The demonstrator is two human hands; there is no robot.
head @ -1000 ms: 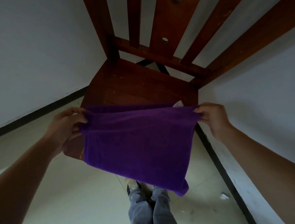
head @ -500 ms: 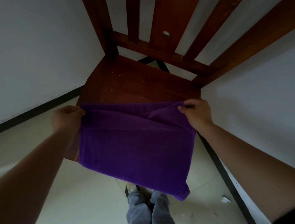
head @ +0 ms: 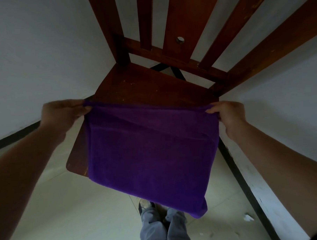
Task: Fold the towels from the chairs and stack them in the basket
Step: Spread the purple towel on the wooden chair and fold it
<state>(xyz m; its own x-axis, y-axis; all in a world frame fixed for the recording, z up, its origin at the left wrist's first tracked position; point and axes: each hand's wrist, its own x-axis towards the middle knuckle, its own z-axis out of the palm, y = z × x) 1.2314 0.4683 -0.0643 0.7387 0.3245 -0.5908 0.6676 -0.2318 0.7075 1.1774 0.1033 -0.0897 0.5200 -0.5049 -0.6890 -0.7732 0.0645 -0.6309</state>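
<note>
purple towel (head: 150,153), held doubled over wooden chair (head: 152,87) seat, centre frame.
left hand (head: 63,115) grip pinches upper-left corner; right hand (head: 228,115) grip pinches upper-right corner.

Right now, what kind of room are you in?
Probably a plain indoor room, at a corner: a wooden chair stands between white walls with a dark baseboard, on a pale floor.

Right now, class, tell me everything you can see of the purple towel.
The purple towel is deep violet, soft and fuzzy like terry. It looks doubled, a layer edge crossing its upper part. The left hand pinches one top corner, the right hand the other; it hangs stretched in front of the wooden chair seat, lower right corner drooping lowest.
</note>
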